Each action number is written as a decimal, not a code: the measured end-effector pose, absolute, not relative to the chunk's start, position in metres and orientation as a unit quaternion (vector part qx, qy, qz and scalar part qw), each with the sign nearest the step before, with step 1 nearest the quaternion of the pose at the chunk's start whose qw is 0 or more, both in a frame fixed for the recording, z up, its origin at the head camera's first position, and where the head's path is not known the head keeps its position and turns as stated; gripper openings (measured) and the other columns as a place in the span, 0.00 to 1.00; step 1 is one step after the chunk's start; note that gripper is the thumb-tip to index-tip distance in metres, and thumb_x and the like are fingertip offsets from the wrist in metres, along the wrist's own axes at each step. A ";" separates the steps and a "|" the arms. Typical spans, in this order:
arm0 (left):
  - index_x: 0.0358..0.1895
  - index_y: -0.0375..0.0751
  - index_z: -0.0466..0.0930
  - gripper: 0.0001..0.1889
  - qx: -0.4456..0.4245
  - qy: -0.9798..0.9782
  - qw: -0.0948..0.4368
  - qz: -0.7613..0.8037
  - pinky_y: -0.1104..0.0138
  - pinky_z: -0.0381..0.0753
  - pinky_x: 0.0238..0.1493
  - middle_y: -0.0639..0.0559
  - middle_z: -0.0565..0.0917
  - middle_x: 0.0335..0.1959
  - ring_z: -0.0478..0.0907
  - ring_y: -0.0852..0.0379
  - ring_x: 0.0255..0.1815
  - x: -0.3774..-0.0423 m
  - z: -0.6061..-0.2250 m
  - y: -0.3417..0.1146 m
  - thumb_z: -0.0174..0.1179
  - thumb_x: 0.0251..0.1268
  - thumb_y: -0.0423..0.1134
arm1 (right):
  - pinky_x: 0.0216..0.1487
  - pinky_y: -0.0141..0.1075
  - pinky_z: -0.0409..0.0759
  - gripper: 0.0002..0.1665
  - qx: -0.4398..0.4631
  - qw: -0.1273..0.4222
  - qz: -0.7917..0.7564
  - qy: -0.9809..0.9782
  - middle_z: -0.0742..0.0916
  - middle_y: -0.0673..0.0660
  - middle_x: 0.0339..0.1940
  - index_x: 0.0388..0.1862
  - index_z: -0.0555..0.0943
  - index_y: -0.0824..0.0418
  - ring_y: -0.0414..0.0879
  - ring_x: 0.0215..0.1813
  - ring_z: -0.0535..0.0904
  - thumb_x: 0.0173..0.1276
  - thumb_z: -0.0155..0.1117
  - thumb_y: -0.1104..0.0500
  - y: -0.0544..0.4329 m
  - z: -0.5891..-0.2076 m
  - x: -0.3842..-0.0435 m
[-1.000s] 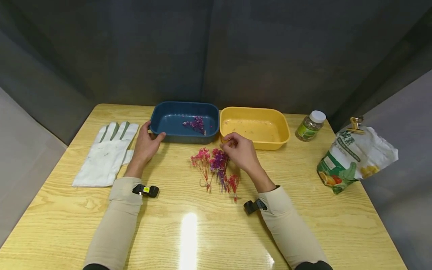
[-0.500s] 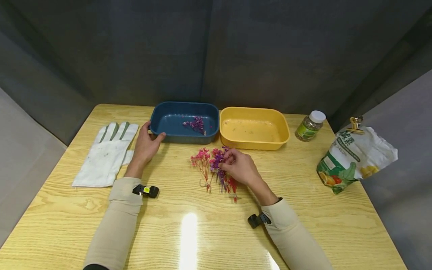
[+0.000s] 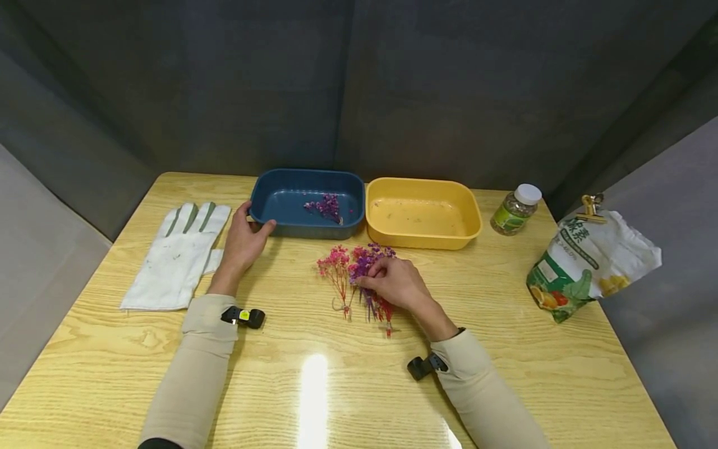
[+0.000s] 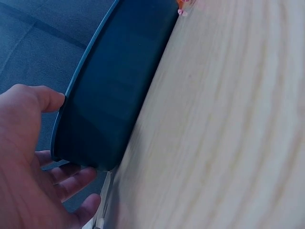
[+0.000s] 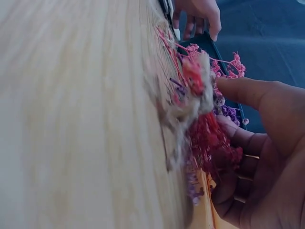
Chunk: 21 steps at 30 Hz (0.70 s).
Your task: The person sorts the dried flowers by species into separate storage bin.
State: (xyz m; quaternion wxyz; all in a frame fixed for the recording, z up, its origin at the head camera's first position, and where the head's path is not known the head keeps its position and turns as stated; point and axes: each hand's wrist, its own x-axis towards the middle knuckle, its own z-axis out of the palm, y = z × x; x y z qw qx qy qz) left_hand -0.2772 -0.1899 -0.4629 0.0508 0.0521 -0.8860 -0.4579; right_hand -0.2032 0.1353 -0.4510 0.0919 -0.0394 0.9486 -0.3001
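My left hand (image 3: 242, 246) grips the left end of the blue tub (image 3: 297, 231), thumb on its rim and fingers around its corner. Inside the tub lie purple dried flowers (image 3: 328, 206). On the table, my right hand (image 3: 398, 284) has its thumb and forefinger at a bunch of purple dried flowers (image 3: 359, 269) and appears to pinch it. A red dried-flower bunch (image 5: 209, 133), tied with twine, lies by the same hand, partly covered in the head view. Pink dried flowers (image 3: 338, 268) are just left of the purple ones.
A yellow tub (image 3: 423, 242) with small bits in it stands right of the blue one. White gloves (image 3: 174, 262) lie at the left. A white-lidded jar (image 3: 513, 212) and a clipped bag (image 3: 583, 262) stand at the right on the wooden table (image 3: 269, 386).
My right hand has come back from the yellow tub's front edge to the purple bunch, then moved slightly left. The red bunch has shifted a little. My left hand stays on the blue tub.
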 end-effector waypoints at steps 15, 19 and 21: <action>0.78 0.45 0.45 0.42 0.053 -0.889 0.045 -0.452 0.48 0.70 0.60 0.38 0.65 0.68 0.72 0.41 0.61 -0.277 -0.462 -0.190 0.55 0.67 0.55 | 0.32 0.35 0.72 0.12 -0.033 0.099 -0.299 0.948 0.86 0.45 0.25 0.24 0.85 0.47 0.42 0.27 0.77 0.58 0.69 0.42 0.129 -0.457 -0.206; 0.78 0.45 0.45 0.42 0.052 -0.888 0.045 -0.455 0.47 0.69 0.61 0.38 0.65 0.68 0.72 0.41 0.61 -0.276 -0.461 -0.189 0.55 0.67 0.55 | 0.33 0.35 0.73 0.10 -0.016 0.105 -0.320 0.941 0.85 0.47 0.24 0.26 0.84 0.49 0.43 0.25 0.77 0.60 0.66 0.45 0.129 -0.455 -0.205; 0.78 0.45 0.45 0.42 0.053 -0.888 0.045 -0.454 0.47 0.69 0.61 0.38 0.65 0.69 0.72 0.41 0.61 -0.275 -0.460 -0.189 0.55 0.67 0.55 | 0.32 0.36 0.73 0.09 -0.001 0.106 -0.335 0.936 0.85 0.48 0.24 0.27 0.83 0.49 0.44 0.25 0.77 0.60 0.64 0.46 0.129 -0.454 -0.205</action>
